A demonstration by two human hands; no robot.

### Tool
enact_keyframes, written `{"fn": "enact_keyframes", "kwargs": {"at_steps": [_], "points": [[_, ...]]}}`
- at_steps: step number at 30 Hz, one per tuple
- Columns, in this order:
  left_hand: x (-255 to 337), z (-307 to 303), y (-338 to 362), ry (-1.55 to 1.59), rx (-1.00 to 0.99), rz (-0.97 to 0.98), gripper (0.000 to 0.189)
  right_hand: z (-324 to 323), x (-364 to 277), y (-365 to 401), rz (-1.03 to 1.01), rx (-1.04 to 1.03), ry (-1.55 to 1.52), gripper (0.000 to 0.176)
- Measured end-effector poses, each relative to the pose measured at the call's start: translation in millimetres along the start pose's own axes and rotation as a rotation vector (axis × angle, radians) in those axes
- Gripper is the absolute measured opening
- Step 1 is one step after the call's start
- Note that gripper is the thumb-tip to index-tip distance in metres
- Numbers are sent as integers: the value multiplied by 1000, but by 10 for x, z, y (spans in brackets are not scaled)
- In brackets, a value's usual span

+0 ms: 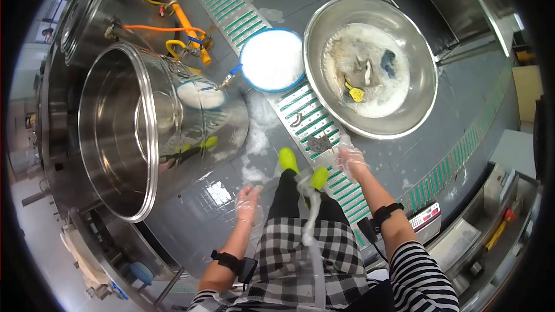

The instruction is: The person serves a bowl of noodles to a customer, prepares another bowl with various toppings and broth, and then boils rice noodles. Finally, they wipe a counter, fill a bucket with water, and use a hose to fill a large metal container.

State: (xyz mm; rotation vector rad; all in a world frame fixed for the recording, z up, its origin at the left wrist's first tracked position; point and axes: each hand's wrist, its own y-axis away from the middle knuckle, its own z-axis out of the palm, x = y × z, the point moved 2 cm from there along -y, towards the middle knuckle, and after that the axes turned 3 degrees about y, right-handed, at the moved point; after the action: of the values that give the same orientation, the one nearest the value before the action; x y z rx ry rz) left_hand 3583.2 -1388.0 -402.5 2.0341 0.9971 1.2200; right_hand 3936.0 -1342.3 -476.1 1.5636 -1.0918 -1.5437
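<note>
My left hand [248, 201], in a clear plastic glove, hangs over the wet floor beside the big steel pot [196, 98]. Its fingers look loosely apart, with nothing seen in them. My right hand [352, 162], gloved the same way, is above the drain grate [300, 110]. Close to its fingertips is a dark grey scouring pad [318, 144]; it appears to lie on the grate, apart from the hand. Just beyond, a wide steel basin [425, 81] holds foamy water, a yellow item [355, 94] and a dark blue cloth-like item [388, 62].
A blue-rimmed tub [272, 88] full of white foam stands by the pot's blue-handled tap [233, 71]. An orange gas pipe [184, 17] runs behind. Foam [254, 144] lies on the floor. A scale [426, 217] and steel sink unit [491, 242] are at right.
</note>
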Motion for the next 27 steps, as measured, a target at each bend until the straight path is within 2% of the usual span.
{"fn": "enact_keyframes", "kwargs": {"at_steps": [1, 3, 4, 5, 6, 7, 9, 10, 11, 13, 14, 15, 16, 18, 20, 21, 23, 26, 27], "points": [[25, 41, -91, 85, 20, -90, 42, 50, 201, -378, 12, -5, 12, 23], [86, 191, -295, 178, 49, -192, 42, 218, 272, -914, -716, 6, 989, 27], [124, 343, -411, 390, 23, -131, 40, 274, 273, -1062, -710, -3, 1000, 27], [207, 508, -565, 600, -2, -62, 39, 444, 51, -1037, -547, -15, 861, 29], [297, 699, -722, 675, -19, -78, 38, 609, -136, -1023, -385, -25, 721, 32], [360, 909, -878, 678, -17, -89, 38, 745, -243, -1077, -377, -30, 729, 32], [517, 1277, -1226, 707, -118, -22, 39, 940, -323, -1304, -501, -13, 1168, 16], [591, 1362, -1425, 711, -116, -30, 39, 977, -113, -1732, -406, -64, 1149, 23], [781, 1424, -1552, 712, -180, -19, 41, 1020, -36, -2027, -401, -70, 1155, 23], [1091, 1457, -1937, 631, -261, 43, 41, 1111, 208, -2598, -173, -16, 968, 35], [1189, 1353, -2230, 557, -276, 100, 40, 1164, 508, -3008, -156, 24, 945, 47], [1271, 1268, -2531, 515, -283, 181, 39, 1194, 525, -3186, -157, 22, 945, 47], [1302, 1179, -2835, 474, -285, 265, 38, 1251, 424, -3253, -58, 44, 906, 49], [1240, 1113, -3367, 465, -243, 262, 32, 1386, 61, -3232, 121, 120, 855, 57], [1126, 1154, -3729, 454, -199, 256, 29, 1445, 180, -3638, 95, 115, 869, 59], [1010, 1194, -3887, 431, -243, 256, 29, 1473, 271, -3806, 82, 114, 877, 61], [791, 1276, -4169, 412, -273, 277, 29, 1502, 402, -4049, 1, 81, 887, 55], [462, 1447, -4436, 351, -370, 186, 34, 1555, 347, -4093, -256, 7, 836, 47], [487, 1480, -4450, 361, -358, 205, 34, 1579, 101, -3828, -424, 39, 654, 43]]}}
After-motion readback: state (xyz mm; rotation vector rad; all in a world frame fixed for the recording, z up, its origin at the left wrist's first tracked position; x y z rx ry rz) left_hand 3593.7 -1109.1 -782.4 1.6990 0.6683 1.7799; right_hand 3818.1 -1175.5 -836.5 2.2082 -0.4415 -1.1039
